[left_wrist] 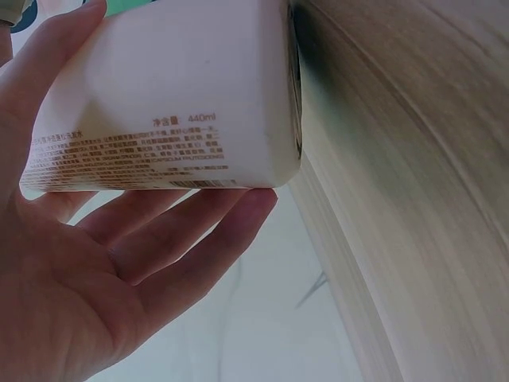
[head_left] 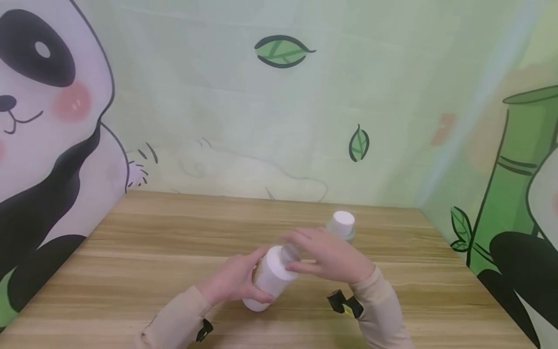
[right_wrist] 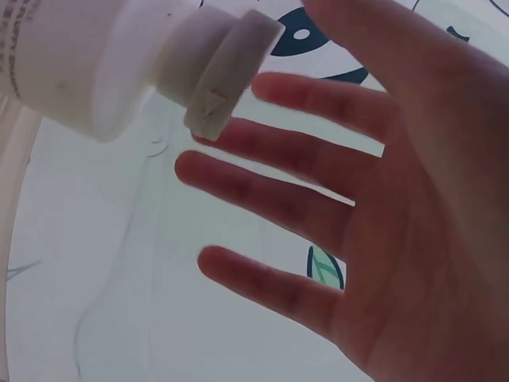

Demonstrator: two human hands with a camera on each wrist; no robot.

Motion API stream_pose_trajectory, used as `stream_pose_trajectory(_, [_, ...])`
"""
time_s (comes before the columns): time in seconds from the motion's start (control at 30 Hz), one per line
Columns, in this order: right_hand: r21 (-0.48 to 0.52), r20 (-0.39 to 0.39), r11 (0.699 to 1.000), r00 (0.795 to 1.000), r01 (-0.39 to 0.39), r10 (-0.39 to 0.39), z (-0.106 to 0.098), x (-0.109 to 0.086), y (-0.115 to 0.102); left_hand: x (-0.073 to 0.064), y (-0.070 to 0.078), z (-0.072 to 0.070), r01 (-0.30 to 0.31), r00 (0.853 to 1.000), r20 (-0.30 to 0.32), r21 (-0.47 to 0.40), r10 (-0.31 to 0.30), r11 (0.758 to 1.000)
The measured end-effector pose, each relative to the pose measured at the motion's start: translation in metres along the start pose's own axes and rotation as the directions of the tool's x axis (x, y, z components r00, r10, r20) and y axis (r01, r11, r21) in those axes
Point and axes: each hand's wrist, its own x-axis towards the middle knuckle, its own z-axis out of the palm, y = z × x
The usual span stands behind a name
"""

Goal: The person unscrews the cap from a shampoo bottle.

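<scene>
A white shampoo bottle leans to the right over the wooden table, its lower end close to the tabletop. My left hand grips its body, thumb on the near side and fingers round the far side. Small brown print with "440ml" faces the left wrist camera on the bottle. At the bottle's top, my right hand hovers round the cap, which is blurred. In the right wrist view this hand's fingers are spread and nearly straight beside the pale cap.
Behind my right hand stands another bottle with a white cap, partly hidden. The wooden table ends at a cloth backdrop printed with pandas, leaves and bamboo. A black wrist device sits under each forearm.
</scene>
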Motion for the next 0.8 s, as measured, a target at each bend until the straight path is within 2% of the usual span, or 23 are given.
stream_pose_trajectory(0.1, [-0.018, 0.009, 0.998, 0.998, -0.060, 0.060, -0.0013, -0.0015, -0.0017, 0.0004, 0.0007, -0.0002, -0.004, 1.000, 0.002, -0.003, 0.004, 1.000])
stream_pose_trajectory(0.2, [-0.058, 0.001, 0.996, 0.997, -0.074, 0.074, -0.0016, -0.0019, -0.0030, 0.0010, 0.0013, -0.0001, -0.007, 1.000, 0.001, 0.002, 0.007, 1.000])
stream_pose_trajectory(0.5, [-0.137, -0.049, 0.991, 0.999, -0.007, 0.000, 0.0008, -0.0010, -0.0006, 0.0029, 0.0018, -0.0011, -0.014, 1.000, -0.002, 0.007, 0.014, 1.000])
stream_pose_trajectory(0.8, [-0.089, -0.048, 0.993, 0.995, 0.080, -0.084, 0.0013, -0.0022, -0.0004, 0.0016, 0.0019, -0.0006, 0.016, 1.000, 0.013, -0.021, -0.016, 1.000])
